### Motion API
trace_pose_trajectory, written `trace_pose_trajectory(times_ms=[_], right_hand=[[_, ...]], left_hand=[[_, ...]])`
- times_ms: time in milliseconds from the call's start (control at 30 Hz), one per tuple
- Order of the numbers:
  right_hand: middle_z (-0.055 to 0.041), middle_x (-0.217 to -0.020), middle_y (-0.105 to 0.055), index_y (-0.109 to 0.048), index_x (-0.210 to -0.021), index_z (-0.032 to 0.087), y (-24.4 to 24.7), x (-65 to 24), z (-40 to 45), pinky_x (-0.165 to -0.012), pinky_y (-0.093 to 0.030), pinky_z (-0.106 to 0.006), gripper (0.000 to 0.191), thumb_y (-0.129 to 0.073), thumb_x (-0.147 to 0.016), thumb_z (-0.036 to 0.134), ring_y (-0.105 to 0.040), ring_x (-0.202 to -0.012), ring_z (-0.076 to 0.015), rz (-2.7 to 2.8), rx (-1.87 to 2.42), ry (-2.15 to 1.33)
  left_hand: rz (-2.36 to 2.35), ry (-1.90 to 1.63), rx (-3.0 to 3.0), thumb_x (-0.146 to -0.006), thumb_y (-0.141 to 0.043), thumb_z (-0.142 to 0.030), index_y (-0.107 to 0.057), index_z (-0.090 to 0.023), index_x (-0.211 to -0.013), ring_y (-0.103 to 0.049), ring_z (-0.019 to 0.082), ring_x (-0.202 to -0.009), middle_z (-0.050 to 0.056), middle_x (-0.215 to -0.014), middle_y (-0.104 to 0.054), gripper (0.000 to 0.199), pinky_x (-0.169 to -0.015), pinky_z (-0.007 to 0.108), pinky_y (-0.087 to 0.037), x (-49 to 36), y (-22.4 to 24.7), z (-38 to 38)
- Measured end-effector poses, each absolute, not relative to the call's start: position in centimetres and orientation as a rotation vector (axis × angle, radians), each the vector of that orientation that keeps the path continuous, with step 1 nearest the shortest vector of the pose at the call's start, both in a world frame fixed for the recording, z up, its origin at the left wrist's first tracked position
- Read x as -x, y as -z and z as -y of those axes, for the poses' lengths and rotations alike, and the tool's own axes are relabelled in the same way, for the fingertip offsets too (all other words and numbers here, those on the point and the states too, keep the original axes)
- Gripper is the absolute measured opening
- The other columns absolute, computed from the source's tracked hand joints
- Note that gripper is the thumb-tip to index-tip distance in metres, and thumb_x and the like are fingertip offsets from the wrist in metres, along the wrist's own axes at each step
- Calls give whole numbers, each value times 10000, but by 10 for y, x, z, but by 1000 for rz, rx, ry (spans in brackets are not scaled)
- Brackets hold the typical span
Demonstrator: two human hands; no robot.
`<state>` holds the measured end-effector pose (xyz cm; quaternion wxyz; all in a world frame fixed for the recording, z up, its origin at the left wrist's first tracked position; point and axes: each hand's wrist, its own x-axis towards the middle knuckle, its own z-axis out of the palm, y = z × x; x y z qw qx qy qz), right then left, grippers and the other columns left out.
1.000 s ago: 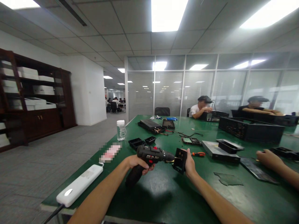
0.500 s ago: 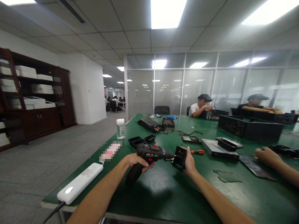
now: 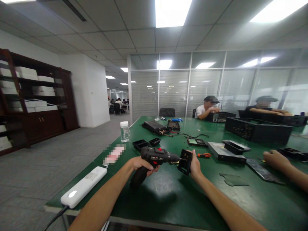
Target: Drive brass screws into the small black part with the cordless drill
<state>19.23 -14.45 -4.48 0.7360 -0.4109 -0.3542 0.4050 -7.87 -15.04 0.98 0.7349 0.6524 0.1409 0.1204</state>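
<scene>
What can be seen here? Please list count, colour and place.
Drill: one, black and red, centre
Held part: one, black, at drill tip
Screwdriver: one, orange and black, right of held part
Bottle: one, clear with white cap, left
Corded box: one, white, near left corner
Trays: at least two, black, behind drill
Flat metal box: one, silver, right
Large cases: at least three, black, far right
Thin sheet: one, dark, right foreground
Table: one, green, below these
Cabinet: one, dark brown, left
Co-workers: two, white and dark tops, across table
Co-worker's hand: one, right edge
Left fingers: one hand, around drill grip
Right fingers: one hand, gripping held part
</scene>
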Motion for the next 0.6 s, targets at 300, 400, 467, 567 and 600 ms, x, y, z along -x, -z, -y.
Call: trace_pose_trajectory(times_ms=[300, 400, 467, 567, 600], right_hand=[[-6, -706, -582, -571, -859, 187, 48, -194, 140, -599, -426, -295, 502, -404, -625, 599, -540, -628, -165, 766, 918, -875], [-5, -693, -581, -571, -857, 185, 47, -194, 142, -596, -428, -296, 503, -413, -619, 599, -539, -622, -166, 766, 921, -881], [-3, -692, -579, -572, -854, 186, 46, -193, 143, -597, -428, -295, 501, -410, -622, 599, -538, -621, -164, 763, 919, -885], [-1, -691, -576, -572, -853, 185, 45, -193, 144, -595, -427, -293, 504, -404, -624, 602, -536, -616, -161, 756, 916, -887], [-1, -689, -575, -571, -853, 185, 45, -193, 144, -590, -427, -293, 505, -406, -622, 603, -535, -613, -161, 755, 914, -890]], left_hand=[[-310, -276, -1437, -569, -582, -188, -498, -77, -922, -460, 83, -478, 51, -737, -503, 380, -486, 237, -380, 78, -9, 149], [-309, -269, -1429, -569, -580, -186, -501, -78, -919, -463, 86, -481, 50, -735, -503, 375, -483, 235, -380, 79, -9, 149], [-310, -273, -1430, -569, -581, -187, -502, -78, -916, -461, 85, -481, 50, -735, -505, 372, -481, 235, -380, 79, -8, 148], [-311, -277, -1432, -569, -584, -185, -502, -78, -921, -460, 84, -481, 52, -742, -508, 377, -480, 234, -381, 79, -9, 149], [-309, -274, -1431, -570, -584, -184, -502, -78, -924, -460, 84, -481, 53, -743, -508, 378, -479, 234, -381, 79, -10, 150]])
